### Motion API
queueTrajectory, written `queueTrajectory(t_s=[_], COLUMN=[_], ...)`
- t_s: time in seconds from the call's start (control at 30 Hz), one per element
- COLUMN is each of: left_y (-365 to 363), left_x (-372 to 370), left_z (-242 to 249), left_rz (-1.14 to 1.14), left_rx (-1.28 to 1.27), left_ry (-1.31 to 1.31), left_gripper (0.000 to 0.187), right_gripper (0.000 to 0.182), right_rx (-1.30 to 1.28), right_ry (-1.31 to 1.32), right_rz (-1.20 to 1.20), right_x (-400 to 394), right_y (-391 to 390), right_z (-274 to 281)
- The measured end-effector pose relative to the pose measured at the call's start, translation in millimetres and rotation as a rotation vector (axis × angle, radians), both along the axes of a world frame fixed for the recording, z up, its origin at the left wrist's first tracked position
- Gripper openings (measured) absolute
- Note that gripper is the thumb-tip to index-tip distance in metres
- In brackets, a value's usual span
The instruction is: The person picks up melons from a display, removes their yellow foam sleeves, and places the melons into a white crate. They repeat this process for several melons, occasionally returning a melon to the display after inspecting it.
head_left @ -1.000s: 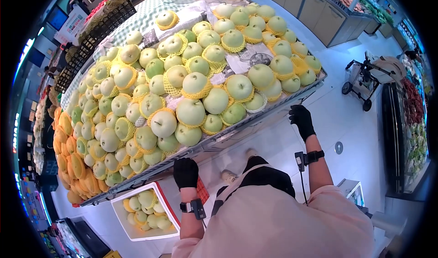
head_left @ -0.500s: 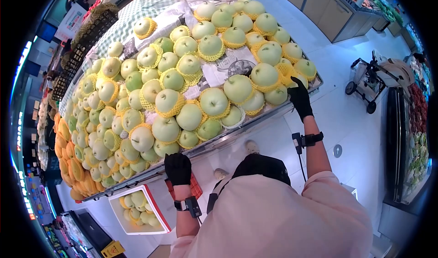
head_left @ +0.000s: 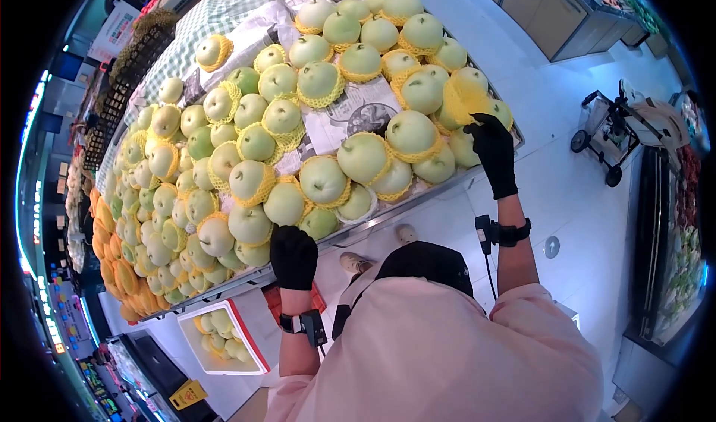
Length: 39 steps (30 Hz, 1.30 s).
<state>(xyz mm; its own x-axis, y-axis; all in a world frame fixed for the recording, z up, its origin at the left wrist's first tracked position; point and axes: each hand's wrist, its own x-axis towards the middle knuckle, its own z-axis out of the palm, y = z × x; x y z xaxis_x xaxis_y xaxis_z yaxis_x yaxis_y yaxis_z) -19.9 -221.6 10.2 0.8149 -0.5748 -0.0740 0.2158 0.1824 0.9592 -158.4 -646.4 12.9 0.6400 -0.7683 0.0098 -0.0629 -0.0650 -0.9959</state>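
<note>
Pale green melons (head_left: 323,180), many in yellow foam nets, are heaped on a sloping display stand (head_left: 418,202). My right hand (head_left: 494,153), in a black glove, is at the stand's right front corner. Its fingers pinch the edge of a yellow foam net (head_left: 465,100), which is raised and spread over melons there. My left hand (head_left: 294,256), also gloved in black, is curled closed at the stand's front edge, against the lowest melons. Its fingertips are hidden, and I cannot tell what they hold.
Below the stand's front edge is a white box (head_left: 261,358) with more melons. A red crate (head_left: 317,297) lies partly behind my left wrist. Orange fruits (head_left: 119,262) fill the stand's left end. A stroller (head_left: 623,127) stands in the aisle at right.
The yellow foam net in my right hand has risen and spread over the melons. My left hand appears higher, closer against the front melons. The view has shifted slightly.
</note>
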Motion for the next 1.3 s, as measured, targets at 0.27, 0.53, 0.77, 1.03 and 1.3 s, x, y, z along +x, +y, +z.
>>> queueTrajectory(t_s=[0.27,0.53,0.77,1.03,1.3], left_y=[-94,-122,-126,-112,-97], left_x=[-2,-1,-1,-6,0], left_z=[35,41,46,36,25], left_rz=[-0.151,-0.100,0.073,0.023,0.058], left_rx=[-0.645,-0.356,-0.253,-0.100,-0.670], left_ry=[0.737,0.532,0.449,0.364,0.560], left_gripper=[0.046,0.048,0.035,0.024,0.037], right_gripper=[0.033,0.039,0.040,0.026,0.034], right_rx=[-0.166,-0.100,-0.150,-0.165,-0.597], right_ry=[0.072,0.144,0.132,0.096,0.063], right_rz=[0.483,0.839,0.893,0.700,0.657], right_x=[32,39,40,56,56], right_y=[81,120,123,117,122], right_z=[57,64,68,63,55])
